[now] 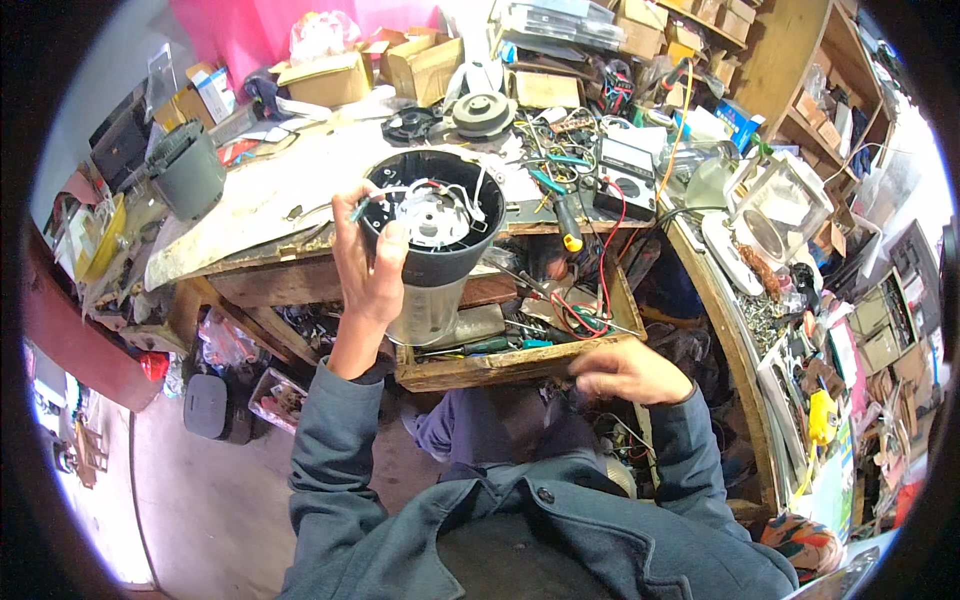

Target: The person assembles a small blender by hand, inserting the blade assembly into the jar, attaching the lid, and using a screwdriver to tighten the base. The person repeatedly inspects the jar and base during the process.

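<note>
My left hand (375, 270) grips the side of a round black appliance housing (445, 262), thumb toward me and fingers at its rim. The housing stands upright and open at the top, showing loose wires and a pale round part (435, 222) inside. Below it a silvery, see-through-looking lower section (428, 312) reaches down over the drawer. Just past the front edge of the open wooden drawer (490, 371) hovers my right hand (635, 372), fingers bent and smeared by motion. Whether it holds anything is not visible.
The drawer contains screwdrivers and red wire. On the bench lie a yellow-tipped screwdriver (567, 222), a multimeter (627, 175), tangled wires and a grey round part (480, 115). A dark green bucket-like container (185, 170) stands left. Clutter covers the right-hand bench (715, 280).
</note>
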### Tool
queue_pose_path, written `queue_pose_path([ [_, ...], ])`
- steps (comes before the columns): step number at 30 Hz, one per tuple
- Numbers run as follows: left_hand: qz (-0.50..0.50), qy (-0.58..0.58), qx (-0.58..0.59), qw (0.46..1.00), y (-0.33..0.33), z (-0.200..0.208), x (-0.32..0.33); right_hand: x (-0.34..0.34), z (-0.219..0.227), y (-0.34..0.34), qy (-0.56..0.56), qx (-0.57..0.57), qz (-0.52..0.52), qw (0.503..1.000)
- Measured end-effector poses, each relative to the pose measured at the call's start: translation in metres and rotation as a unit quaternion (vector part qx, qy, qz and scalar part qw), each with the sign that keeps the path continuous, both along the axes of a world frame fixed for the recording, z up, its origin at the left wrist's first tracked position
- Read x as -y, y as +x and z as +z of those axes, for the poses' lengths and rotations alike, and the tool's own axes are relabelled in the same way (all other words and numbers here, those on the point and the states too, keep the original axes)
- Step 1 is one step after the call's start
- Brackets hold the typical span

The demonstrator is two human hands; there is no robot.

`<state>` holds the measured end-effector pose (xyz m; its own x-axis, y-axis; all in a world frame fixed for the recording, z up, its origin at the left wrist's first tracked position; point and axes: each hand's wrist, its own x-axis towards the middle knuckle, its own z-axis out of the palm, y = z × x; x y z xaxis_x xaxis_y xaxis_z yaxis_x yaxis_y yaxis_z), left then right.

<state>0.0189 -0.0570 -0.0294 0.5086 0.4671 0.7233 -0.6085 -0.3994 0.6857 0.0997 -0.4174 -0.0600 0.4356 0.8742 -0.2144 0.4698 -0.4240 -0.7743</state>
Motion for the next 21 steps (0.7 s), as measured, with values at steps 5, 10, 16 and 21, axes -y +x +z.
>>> queue_pose_path([
  [5, 0.032, 0.044, 0.025, 0.998, 0.004, 0.001, 0.006, -0.069, 0.019, 0.001, 0.29, -0.089, -0.131, 0.944],
  [10, 0.044, 0.102, 0.044, 0.993, -0.005, -0.004, 0.006, -0.132, 0.044, 0.006, 0.366, -0.169, -0.139, 0.904],
  [16, 0.025, 0.113, 0.037, 0.993, -0.02, -0.013, 0.017, -0.147, 0.049, -0.004, 0.403, -0.106, -0.09, 0.905],
  [21, -0.03, 0.042, 0.05, 0.997, -0.026, -0.022, 0.039, -0.137, 0.039, -0.016, 0.428, -0.027, -0.101, 0.898],
])
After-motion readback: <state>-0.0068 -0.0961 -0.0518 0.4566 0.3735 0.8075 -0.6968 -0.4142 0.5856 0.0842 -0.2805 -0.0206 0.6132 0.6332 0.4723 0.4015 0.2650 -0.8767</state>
